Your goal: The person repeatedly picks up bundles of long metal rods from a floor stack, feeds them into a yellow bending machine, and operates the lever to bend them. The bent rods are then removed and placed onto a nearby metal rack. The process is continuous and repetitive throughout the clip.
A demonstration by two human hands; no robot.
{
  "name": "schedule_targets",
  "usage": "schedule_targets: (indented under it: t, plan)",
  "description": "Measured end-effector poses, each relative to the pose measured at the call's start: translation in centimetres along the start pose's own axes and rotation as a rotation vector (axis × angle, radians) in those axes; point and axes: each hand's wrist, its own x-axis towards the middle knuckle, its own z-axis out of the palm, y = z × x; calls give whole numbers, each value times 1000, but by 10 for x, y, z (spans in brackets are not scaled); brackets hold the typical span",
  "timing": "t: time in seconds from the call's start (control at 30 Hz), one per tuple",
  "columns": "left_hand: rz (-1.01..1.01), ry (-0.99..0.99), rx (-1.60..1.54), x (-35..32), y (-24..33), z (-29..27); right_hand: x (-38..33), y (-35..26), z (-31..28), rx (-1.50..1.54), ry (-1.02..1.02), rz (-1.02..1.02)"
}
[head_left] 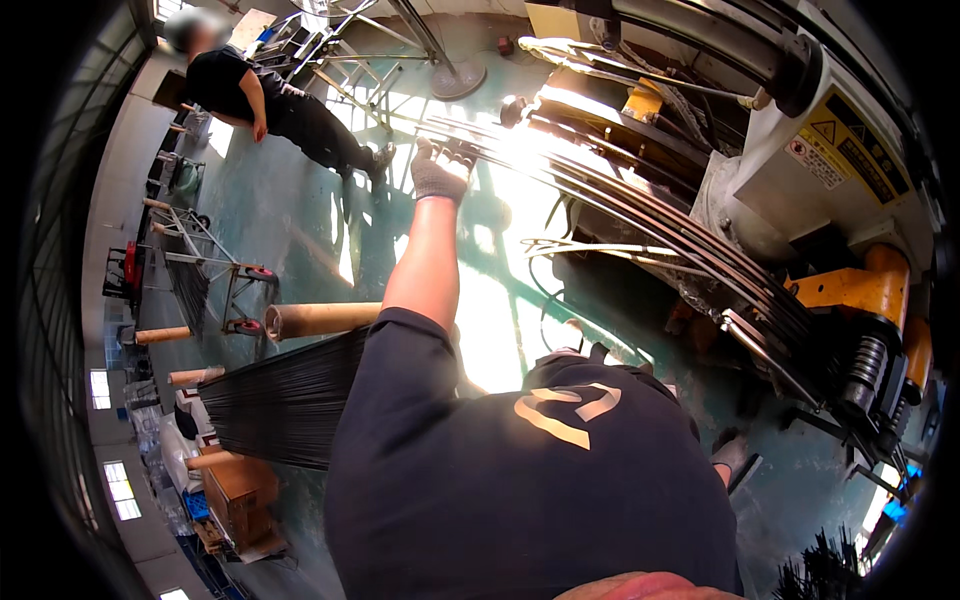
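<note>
Item: bundle of long dark rods [640, 215], running from upper centre of the frame down to the lower right, where it enters a feed machine [860, 370] with yellow housing; held at its free upper end, apparently to keep the loose strands gathered and level with the feed. Left hand [440, 172], gloved, arm outstretched, grip curled onto the rod ends. Right hand: not in view. Second bundle of dark strands [285, 405] lies across cardboard tubes [320, 320] at left centre. Open green floor [290, 225] lies upper left, bounded by wheeled racks [205, 265] and a standing person [285, 105]; machine crowds the right edge.
</note>
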Motion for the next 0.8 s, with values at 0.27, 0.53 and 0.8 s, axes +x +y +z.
schedule_targets:
  t: [0.27,0.53,0.8]
  plan:
    - [-81,-121,30,87,68,-34,-52,57,32,44,-104,40]
    - [4,-160,129,57,56,-17,-58,54,38,98,-116,-8]
    - [599,-492,1093,112,55,-80,-65,19,66,-145,-91,-53]
